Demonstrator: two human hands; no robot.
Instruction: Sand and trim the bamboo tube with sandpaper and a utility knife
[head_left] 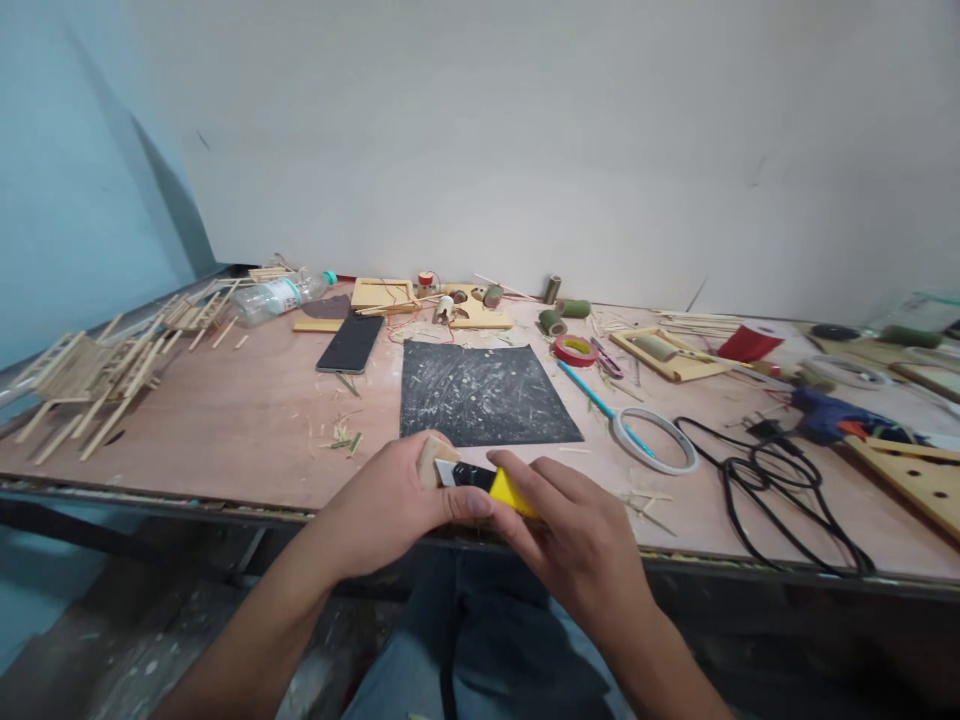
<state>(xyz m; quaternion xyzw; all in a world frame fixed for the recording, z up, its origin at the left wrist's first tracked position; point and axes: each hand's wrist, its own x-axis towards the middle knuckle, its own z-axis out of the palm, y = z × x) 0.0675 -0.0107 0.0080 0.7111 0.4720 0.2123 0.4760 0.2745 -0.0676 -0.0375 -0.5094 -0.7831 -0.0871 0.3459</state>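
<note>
My left hand (397,500) is closed round a small pale wooden piece (433,458), held just above the table's front edge. My right hand (574,530) grips a yellow and black utility knife (491,482), whose blade end touches the wooden piece. Both hands meet in front of a scratched black cutting mat (480,390) lying flat on the wooden table (225,420).
A phone (350,343), plastic bottle (277,296) and stick models (90,375) lie to the left. Red tape (574,350), a white tape ring (654,440), a blue pen (592,397), black cable (780,490), a blue glue gun (832,417) and wooden boards (911,475) lie to the right.
</note>
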